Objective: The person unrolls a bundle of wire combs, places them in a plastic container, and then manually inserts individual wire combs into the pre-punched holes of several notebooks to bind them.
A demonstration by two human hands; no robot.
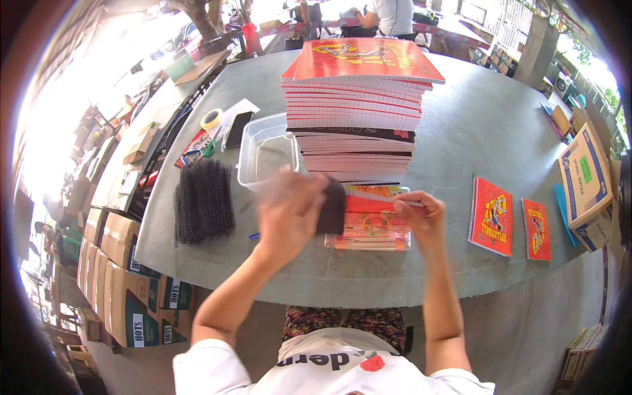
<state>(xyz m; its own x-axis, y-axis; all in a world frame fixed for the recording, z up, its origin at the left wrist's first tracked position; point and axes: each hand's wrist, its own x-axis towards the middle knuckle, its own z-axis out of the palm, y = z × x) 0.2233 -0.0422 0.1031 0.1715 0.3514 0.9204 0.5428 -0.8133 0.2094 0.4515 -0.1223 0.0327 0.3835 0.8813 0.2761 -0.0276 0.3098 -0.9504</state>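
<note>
My left hand (pixel 288 212), smeared by motion, is closed round a dark flat piece (pixel 333 207) whose kind I cannot make out. It hovers at the left side of a red notebook (pixel 366 203) with a pale strip along its far edge. Pinched fingers of my right hand (pixel 424 214) hold the notebook's right end. Under it lies a clear-wrapped pack of colourful booklets (pixel 368 241). Just beyond, a tall stack of unbound notebooks (pixel 352 108) rises, with red covers on top. Left of my left hand lies a pile of black spiral coils (pixel 204 201).
A clear plastic tub (pixel 243 155) with a coil inside stands by the stack. Tape (pixel 211 119), green scissors (pixel 209 148) and a black phone (pixel 237 130) lie beyond the coils. Two spiral notebooks (pixel 492 217) and a carton (pixel 586 186) are at right. A person (pixel 393 16) sits far back.
</note>
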